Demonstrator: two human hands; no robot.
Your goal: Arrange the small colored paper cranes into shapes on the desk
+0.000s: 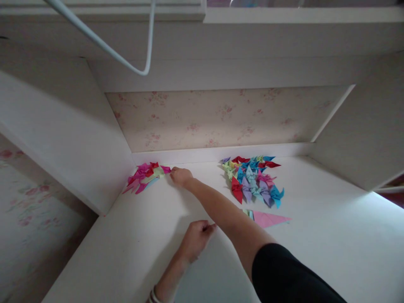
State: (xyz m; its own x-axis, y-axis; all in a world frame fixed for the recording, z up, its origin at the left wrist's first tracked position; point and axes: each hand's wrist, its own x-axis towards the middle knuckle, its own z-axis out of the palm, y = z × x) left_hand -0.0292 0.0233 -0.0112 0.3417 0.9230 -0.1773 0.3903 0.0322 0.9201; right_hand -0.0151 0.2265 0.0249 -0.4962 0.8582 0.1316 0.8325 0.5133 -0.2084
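My right hand (181, 177) reaches across to the left, its fingers pinched at the tip of a magenta folded paper piece (166, 169). That piece lies at the right end of a small pile of folded papers (143, 174) in pink, red, pale green and light blue. Nearer to me, my left hand (197, 239) is closed with thumb and finger pressed together; whatever it may hold is too small to make out. A cluster of origami cranes (252, 181) in many colours sits to the right of my right forearm.
A pink folded paper triangle (269, 219) lies below the cranes, beside my right forearm. The white desktop (331, 235) is bounded by a left side panel (69, 139) and a right panel (356, 139). A white cable (104, 46) hangs down at the upper left.
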